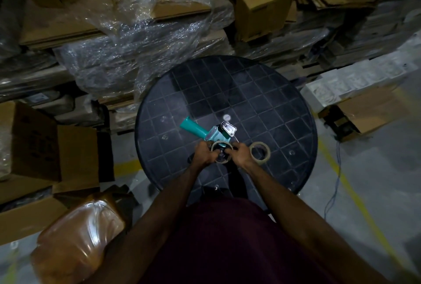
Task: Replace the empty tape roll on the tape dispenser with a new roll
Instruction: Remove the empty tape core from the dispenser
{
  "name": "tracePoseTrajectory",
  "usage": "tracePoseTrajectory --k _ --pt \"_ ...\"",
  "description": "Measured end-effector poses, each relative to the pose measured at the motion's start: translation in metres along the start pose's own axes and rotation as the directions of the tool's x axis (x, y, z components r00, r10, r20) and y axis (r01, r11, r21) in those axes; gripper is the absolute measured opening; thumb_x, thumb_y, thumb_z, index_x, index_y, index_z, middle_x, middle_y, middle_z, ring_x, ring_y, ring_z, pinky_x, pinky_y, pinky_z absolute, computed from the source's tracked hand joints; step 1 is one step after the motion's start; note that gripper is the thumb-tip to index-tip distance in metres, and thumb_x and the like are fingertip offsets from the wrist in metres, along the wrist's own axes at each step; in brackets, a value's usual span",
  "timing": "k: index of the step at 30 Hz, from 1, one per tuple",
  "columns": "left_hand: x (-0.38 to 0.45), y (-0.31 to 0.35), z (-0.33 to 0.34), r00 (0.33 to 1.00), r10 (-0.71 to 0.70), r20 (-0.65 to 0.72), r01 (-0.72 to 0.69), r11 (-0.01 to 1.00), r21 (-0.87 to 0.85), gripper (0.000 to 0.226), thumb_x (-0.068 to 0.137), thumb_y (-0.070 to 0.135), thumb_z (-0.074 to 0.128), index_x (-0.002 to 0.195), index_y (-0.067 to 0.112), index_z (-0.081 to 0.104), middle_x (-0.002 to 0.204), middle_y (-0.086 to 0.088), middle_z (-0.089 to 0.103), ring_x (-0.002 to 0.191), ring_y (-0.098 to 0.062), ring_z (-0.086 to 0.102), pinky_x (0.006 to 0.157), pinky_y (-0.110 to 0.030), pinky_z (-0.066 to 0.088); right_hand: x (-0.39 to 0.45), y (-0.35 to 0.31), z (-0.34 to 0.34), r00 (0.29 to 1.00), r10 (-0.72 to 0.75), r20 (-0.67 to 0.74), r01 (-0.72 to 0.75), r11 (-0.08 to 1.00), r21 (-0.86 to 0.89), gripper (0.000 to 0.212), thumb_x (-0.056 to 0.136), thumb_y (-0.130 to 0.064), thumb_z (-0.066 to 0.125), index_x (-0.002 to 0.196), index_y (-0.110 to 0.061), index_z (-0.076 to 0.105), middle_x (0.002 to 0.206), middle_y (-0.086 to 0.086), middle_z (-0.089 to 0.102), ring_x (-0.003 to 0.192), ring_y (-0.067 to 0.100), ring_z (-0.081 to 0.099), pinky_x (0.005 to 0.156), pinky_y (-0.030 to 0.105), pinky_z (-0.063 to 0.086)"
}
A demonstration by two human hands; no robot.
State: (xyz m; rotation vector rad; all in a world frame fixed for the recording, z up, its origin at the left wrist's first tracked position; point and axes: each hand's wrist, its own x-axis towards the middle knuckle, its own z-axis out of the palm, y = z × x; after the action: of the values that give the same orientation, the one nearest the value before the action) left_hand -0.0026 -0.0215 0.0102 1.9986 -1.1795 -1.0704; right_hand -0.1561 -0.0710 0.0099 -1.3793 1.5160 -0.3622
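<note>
Both hands, left hand (pixel 205 152) and right hand (pixel 240 153), pinch the thin empty core (pixel 222 153) on the teal dispenser (pixel 206 131), near tabletop (pixel 227 92) edge. Core likely light, crushable; grip its rim. New roll (pixel 260 153) beside, stiffer.

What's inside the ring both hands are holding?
The dispenser's dark hub shows inside the cardboard ring, which the left hand and right hand hold. Fingers cover the ring's sides; the seating can't be seen.
</note>
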Motion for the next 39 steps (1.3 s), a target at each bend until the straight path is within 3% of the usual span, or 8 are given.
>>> tracePoseTrajectory --k 13,19,23,29,32,34,36,39 --pt "0.002 -0.003 0.001 1.0 0.014 0.011 -0.014 1.0 -0.02 0.033 0.067 0.033 0.067 0.089 0.011 0.08 0.075 0.001 0.075 0.07 -0.01 0.069 0.064 -0.02 0.053 -0.002 -0.001 0.0 1.0 0.017 -0.002 -0.017 1.0 0.024 0.019 0.084 -0.008 0.07 0.103 -0.008 0.074 0.089 0.009 0.075 0.079 0.021 0.071 0.076 0.031 0.058" --pt "0.001 -0.003 -0.002 1.0 0.026 0.014 -0.027 1.0 0.016 0.034 0.068 0.033 0.065 0.089 0.012 0.08 0.078 -0.004 0.077 0.07 -0.012 0.068 0.065 -0.024 0.053 -0.001 -0.002 0.003 1.0 0.031 -0.003 -0.031 1.0 -0.001 0.02 0.083 -0.01 0.071 0.103 -0.007 0.075 0.086 0.006 0.073 0.078 0.019 0.069 0.073 0.028 0.055" --pt "0.005 -0.009 -0.001 1.0 -0.02 0.017 0.02 1.0 0.023 0.031 0.069 0.034 0.069 0.089 0.013 0.081 0.073 -0.002 0.077 0.063 -0.014 0.07 0.065 -0.035 0.062 0.005 0.005 0.009 0.996 0.086 -0.027 -0.086 0.996 -0.022 0.029 0.073 -0.023 0.074 0.1 -0.01 0.076 0.087 0.005 0.075 0.082 0.02 0.071 0.08 0.036 0.058" --pt "0.003 -0.006 -0.008 1.0 -0.006 -0.008 0.006 0.999 0.041 0.039 0.063 0.03 0.068 0.095 0.013 0.082 0.081 -0.006 0.079 0.075 -0.016 0.074 0.071 -0.029 0.06 0.011 0.013 0.014 0.99 0.136 -0.026 -0.133 0.987 0.09 0.019 0.071 -0.009 0.08 0.091 -0.008 0.078 0.087 0.014 0.078 0.082 0.028 0.074 0.08 0.048 0.062" --pt "0.002 -0.005 -0.007 0.997 -0.076 0.029 0.075 0.997 0.025 0.041 0.06 0.032 0.067 0.093 0.013 0.082 0.079 -0.007 0.079 0.073 -0.015 0.073 0.071 -0.03 0.061 0.006 0.009 0.012 0.987 0.16 0.009 -0.159 0.975 0.152 0.02 0.074 -0.005 0.078 0.093 0.002 0.075 0.09 0.019 0.076 0.077 0.024 0.068 0.074 0.037 0.058" --pt "0.006 -0.013 -0.002 0.992 -0.122 0.036 0.122 0.992 0.007 0.034 0.068 0.031 0.072 0.092 0.01 0.082 0.082 -0.01 0.078 0.077 -0.016 0.072 0.072 -0.03 0.057 0.002 0.004 0.009 0.979 0.198 0.042 -0.202 0.957 0.207 0.031 0.074 -0.018 0.079 0.095 0.004 0.073 0.085 0.014 0.075 0.07 0.02 0.065 0.062 0.027 0.052" --pt "0.005 -0.016 -0.001 0.98 -0.195 0.032 0.197 0.976 -0.09 0.02 0.079 0.02 0.073 0.088 0.004 0.08 0.083 -0.018 0.077 0.08 -0.027 0.074 0.071 -0.039 0.062 -0.002 -0.003 0.006 0.951 0.269 0.155 -0.308 0.88 0.361 0.044 0.073 -0.033 0.075 0.099 0.002 0.075 0.081 0.009 0.075 0.063 0.02 0.067 0.053 0.025 0.051" --pt "0.004 -0.016 -0.006 0.975 -0.192 0.114 0.219 0.921 -0.322 0.019 0.083 0.003 0.062 0.093 0.009 0.076 0.089 -0.017 0.075 0.08 -0.029 0.076 0.068 -0.048 0.064 -0.004 -0.009 -0.004 0.93 0.271 0.249 -0.364 0.78 0.509 0.029 0.076 -0.029 0.065 0.094 -0.008 0.075 0.078 0.006 0.074 0.066 0.021 0.065 0.057 0.028 0.049"
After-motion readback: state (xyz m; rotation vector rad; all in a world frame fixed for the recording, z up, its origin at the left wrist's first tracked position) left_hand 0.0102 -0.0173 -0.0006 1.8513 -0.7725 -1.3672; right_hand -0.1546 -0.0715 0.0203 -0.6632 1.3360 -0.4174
